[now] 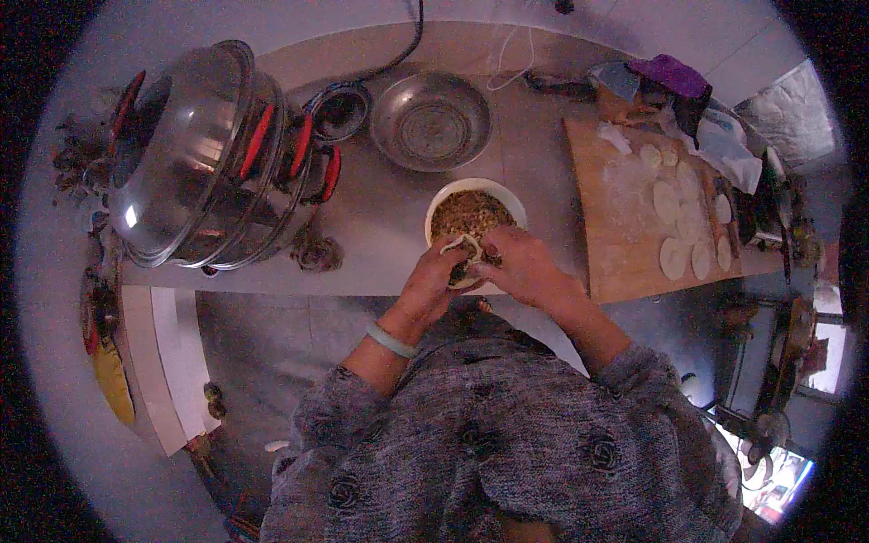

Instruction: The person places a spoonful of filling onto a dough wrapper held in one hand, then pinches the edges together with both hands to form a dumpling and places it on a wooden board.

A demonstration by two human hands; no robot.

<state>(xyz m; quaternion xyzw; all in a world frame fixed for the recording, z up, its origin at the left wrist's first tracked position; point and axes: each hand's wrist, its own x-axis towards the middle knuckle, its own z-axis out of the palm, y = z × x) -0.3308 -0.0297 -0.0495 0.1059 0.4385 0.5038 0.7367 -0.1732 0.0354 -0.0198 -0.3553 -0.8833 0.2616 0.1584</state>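
Observation:
A round dough wrapper [470, 241] with dark filling inside sits cupped in my left hand [428, 278], just over the near edge of a white bowl. My right hand [521, 263] has its fingers at the right side of the wrapper's rim, and its thumb and fingertips touch the dough. Part of the wrapper is hidden behind the fingers. Beyond both hands, the white bowl [475, 182] holds chopped brown and yellowish filling [472, 212]. A pale bracelet [392, 341] circles my left wrist.
On the right, a floured wooden board [601, 237] carries several flat dough rounds [667, 201]. A shallow metal basin [434, 129] stands behind the bowl, beside a small dark pan [339, 112]. A large steel steamer [197, 149] with red handles fills the left. Bags and a purple cloth [672, 73] lie behind the board.

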